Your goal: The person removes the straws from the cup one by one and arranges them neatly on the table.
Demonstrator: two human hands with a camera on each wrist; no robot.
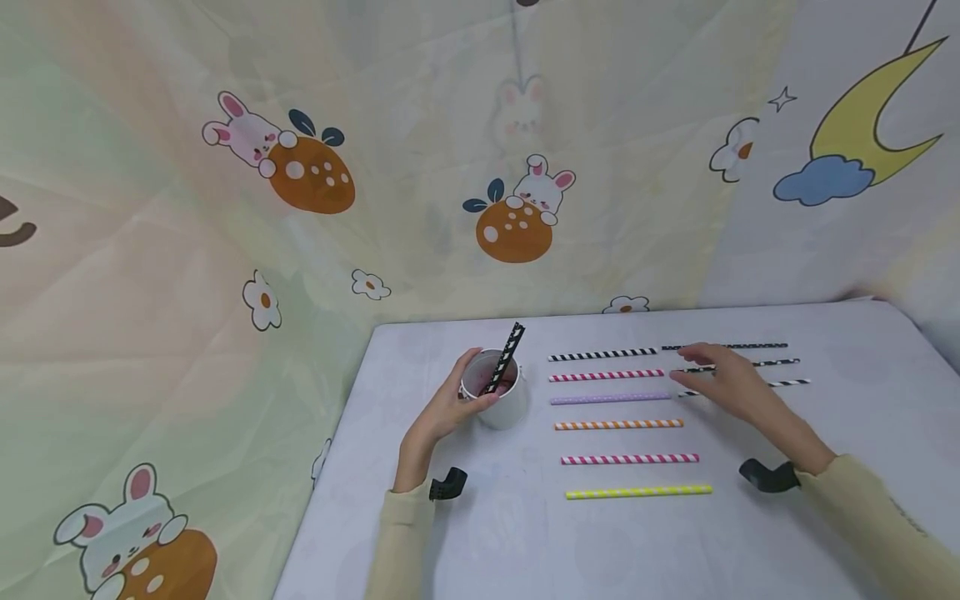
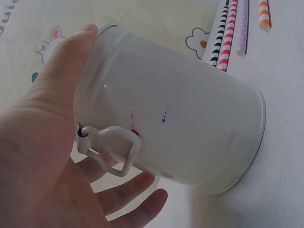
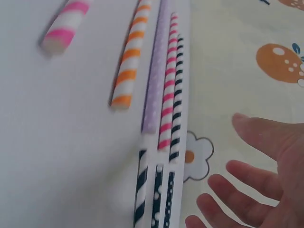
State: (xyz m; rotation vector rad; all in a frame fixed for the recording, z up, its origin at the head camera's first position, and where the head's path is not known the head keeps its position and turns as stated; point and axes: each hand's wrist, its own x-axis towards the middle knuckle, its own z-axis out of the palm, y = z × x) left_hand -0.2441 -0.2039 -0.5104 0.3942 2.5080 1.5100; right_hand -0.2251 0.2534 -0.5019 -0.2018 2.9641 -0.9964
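Observation:
My left hand [image 1: 448, 408] grips a white metal bucket [image 2: 180, 109], thumb along one side near the rim and fingers round the other. A small wire handle [image 2: 128, 147] sticks out from its side. Leaning out of the bucket is a black paper straw [image 1: 504, 358] with white marks. My right hand [image 1: 723, 383] hovers over the inner ends of the black-and-white straws at the right, fingers apart and nothing held. Under it lie a black straw with small dots [image 3: 168, 199], one with larger dots [image 3: 157, 194] and a black-striped one [image 3: 141, 190].
Left of those lies a column of straws: black-striped [image 1: 602, 355], pink-striped [image 1: 606, 376], purple dotted [image 1: 610, 399], orange-striped [image 1: 618, 425], another pink-striped [image 1: 630, 459] and yellow [image 1: 637, 492]. A white cloth [image 1: 510, 542] covers the table; a printed curtain [image 1: 420, 125] hangs behind.

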